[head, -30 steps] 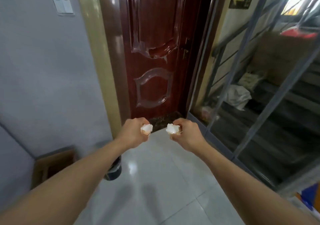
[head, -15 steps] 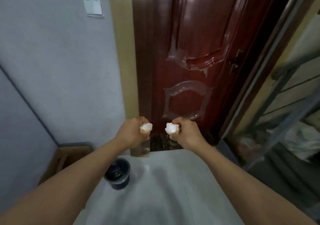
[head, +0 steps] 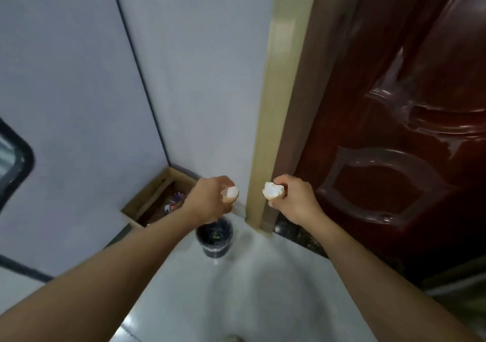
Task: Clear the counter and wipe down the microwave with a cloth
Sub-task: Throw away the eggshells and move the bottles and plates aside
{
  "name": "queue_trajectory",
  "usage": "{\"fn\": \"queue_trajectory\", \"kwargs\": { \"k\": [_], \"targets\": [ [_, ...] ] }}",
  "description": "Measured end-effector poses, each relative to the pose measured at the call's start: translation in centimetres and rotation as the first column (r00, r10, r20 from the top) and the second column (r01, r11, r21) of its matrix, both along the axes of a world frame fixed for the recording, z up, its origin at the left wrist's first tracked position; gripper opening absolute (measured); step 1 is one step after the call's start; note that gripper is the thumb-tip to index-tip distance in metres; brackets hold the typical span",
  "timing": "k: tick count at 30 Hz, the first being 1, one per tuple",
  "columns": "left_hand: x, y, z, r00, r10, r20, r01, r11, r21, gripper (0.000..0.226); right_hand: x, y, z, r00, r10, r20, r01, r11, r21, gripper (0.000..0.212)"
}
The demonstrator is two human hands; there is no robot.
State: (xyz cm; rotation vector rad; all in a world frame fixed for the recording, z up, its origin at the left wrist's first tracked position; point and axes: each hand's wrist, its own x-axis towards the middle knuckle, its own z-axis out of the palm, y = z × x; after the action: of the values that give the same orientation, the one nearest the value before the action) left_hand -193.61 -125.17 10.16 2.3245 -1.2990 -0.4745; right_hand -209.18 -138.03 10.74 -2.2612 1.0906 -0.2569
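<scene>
Both arms reach forward over a pale tiled floor. My left hand (head: pixel 210 199) grips a broken eggshell half (head: pixel 231 194), white inside and tan outside. My right hand (head: pixel 294 199) grips a second eggshell half (head: pixel 273 192), its white hollow facing left. A small black bin (head: pixel 215 238) with dark scraps inside stands on the floor right below my left hand. The two hands are held apart, a palm's width between the shells. No counter, microwave or cloth is in view.
A cardboard box (head: pixel 157 199) with colourful packets sits in the wall corner left of the bin. A beige door frame (head: pixel 278 121) and a dark red door (head: pixel 394 131) rise on the right. Grey walls close the left side.
The view has swung left and down: the door slid to the right, and the bin and box now lie under my hands. Both hands hold their shells as before.
</scene>
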Motion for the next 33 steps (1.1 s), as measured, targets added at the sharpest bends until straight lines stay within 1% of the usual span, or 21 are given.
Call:
{"fn": "queue_trajectory", "kwargs": {
  "k": [2,5,8,15,18,23,24,26,28,33],
  "targets": [
    [1.2,-0.7,-0.7,0.999,0.047,0.014,-0.047,0.999,0.008,0.043,1.8,-1.3,-0.9,0.999,0.051,0.005,-0.051,0.999,0.017,0.039],
    [3.4,-2.2,-2.1,0.992,0.126,-0.005,-0.126,0.992,0.001,0.037,4.5,-3.3,-2.3,0.993,0.120,-0.010,-0.120,0.992,0.042,0.046],
    [5.6,-3.9,-3.7,0.979,0.201,-0.027,-0.201,0.980,-0.011,0.033,7.5,-5.6,-3.6,0.984,0.178,-0.009,-0.177,0.983,0.052,0.044],
    [9.2,-6.3,-7.0,0.943,0.324,-0.073,-0.322,0.946,0.035,0.048,13.8,-9.5,-6.4,0.953,0.300,-0.028,-0.299,0.953,0.054,0.042],
    [10.8,-7.0,-8.2,0.917,0.389,-0.082,-0.384,0.920,0.078,0.049,16.4,-10.9,-8.1,0.926,0.373,-0.055,-0.366,0.925,0.098,0.044],
    [12.1,-8.4,-10.9,0.845,0.518,-0.137,-0.506,0.855,0.113,0.050,20.0,-13.1,-11.1,0.854,0.516,-0.073,-0.501,0.851,0.157,0.049],
    [12.1,-8.6,-11.2,0.840,0.525,-0.135,-0.511,0.851,0.122,0.051,20.1,-13.2,-11.4,0.850,0.521,-0.072,-0.505,0.847,0.167,0.050],
    [12.5,-10.3,-13.6,0.753,0.639,-0.154,-0.621,0.769,0.152,0.052,22.6,-15.3,-14.2,0.775,0.623,-0.103,-0.590,0.773,0.236,0.049],
    [12.4,-10.4,-14.0,0.754,0.637,-0.161,-0.615,0.770,0.167,0.051,22.8,-15.6,-14.8,0.774,0.625,-0.100,-0.591,0.771,0.236,0.048],
    [12.1,-12.7,-18.9,0.613,0.767,-0.190,-0.735,0.642,0.218,0.050,25.1,-17.6,-20.3,0.687,0.717,-0.121,-0.668,0.688,0.285,0.047]
  ]
}}
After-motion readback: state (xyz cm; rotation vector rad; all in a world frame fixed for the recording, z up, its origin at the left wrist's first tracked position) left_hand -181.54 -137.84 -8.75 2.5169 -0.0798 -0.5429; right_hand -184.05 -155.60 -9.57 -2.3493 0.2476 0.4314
